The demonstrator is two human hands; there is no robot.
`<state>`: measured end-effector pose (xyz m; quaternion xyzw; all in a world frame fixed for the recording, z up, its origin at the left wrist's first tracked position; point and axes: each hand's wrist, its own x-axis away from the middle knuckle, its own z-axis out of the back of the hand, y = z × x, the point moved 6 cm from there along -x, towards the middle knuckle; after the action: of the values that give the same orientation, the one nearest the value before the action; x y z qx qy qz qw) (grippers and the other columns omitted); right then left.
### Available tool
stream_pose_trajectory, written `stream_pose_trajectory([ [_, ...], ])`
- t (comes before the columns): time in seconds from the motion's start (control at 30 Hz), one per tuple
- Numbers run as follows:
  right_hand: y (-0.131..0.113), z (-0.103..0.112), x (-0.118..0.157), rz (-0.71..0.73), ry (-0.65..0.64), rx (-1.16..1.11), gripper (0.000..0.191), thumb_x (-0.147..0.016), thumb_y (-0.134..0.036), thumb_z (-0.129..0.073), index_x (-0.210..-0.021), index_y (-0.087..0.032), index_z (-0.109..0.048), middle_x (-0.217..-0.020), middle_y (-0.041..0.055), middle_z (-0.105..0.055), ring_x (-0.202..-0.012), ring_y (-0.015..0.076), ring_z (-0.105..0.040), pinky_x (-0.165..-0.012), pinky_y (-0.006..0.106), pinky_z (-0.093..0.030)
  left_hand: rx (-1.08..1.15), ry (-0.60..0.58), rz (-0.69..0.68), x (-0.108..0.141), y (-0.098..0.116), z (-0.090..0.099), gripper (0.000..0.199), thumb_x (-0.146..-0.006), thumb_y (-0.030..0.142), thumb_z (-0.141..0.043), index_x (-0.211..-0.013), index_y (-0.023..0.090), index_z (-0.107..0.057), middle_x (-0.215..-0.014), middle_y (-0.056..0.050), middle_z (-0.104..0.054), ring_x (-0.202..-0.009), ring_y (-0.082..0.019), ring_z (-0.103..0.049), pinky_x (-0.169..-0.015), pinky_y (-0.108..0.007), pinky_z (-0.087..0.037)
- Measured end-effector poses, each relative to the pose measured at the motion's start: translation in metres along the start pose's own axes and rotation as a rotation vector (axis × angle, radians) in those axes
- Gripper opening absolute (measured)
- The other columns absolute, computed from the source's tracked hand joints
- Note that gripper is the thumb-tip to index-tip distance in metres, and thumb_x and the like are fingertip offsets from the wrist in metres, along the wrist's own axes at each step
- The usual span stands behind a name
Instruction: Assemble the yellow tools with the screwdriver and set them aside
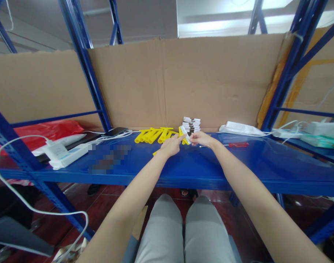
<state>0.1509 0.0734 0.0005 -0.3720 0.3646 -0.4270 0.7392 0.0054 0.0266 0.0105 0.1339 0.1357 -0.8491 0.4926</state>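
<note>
My left hand (171,147) is closed around a yellow T-shaped piece (155,153). The tube end shows left of the palm, and the flat yellow head is beyond the fingers. My left index finger reaches toward a small white strip (185,135) lying along that head. Finger and thumb of my right hand (201,139) pinch the lower end of this strip. Several similar yellow T-shaped pieces (147,135) lie in a row behind and left of my left hand. Just behind both hands is a stack of white pieces with dark marks (192,125).
A red-handled screwdriver (238,145) lies right of my right hand. A white packet (240,128) rests against the cardboard wall (218,80). On the left are a black phone (117,131), cables and a white power strip (70,155). Blue shelf posts (86,69) flank the blue tabletop (199,164).
</note>
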Motion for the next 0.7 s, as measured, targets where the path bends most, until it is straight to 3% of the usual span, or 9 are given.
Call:
stream_pose_trajectory([
  [0.27,0.0005,0.0019,-0.0023,0.017,0.014,0.092,0.015,-0.068,-0.019,-0.068,-0.057,-0.018,-0.058,-0.051,-0.0022,-0.057,-0.049,0.0096,-0.052,-0.054,0.021,-0.042,0.019,-0.023,-0.010,0.0004,0.0010,0.0002,0.052,-0.095,0.017,-0.033,-0.144,0.030,-0.043,-0.126,-0.012,-0.056,-0.105,-0.025,-0.061,-0.089,-0.040,-0.050],
  [0.7,-0.0010,0.0028,-0.0001,0.046,0.027,0.139,0.021,-0.068,-0.031,-0.071,-0.057,-0.018,-0.058,-0.050,-0.0012,-0.057,-0.049,0.0099,-0.051,-0.050,0.021,-0.040,0.041,0.009,-0.029,-0.0017,-0.0014,-0.0037,0.051,-0.096,0.018,-0.036,-0.145,0.027,-0.042,-0.125,-0.013,-0.058,-0.109,-0.025,-0.061,-0.092,-0.039,-0.049],
])
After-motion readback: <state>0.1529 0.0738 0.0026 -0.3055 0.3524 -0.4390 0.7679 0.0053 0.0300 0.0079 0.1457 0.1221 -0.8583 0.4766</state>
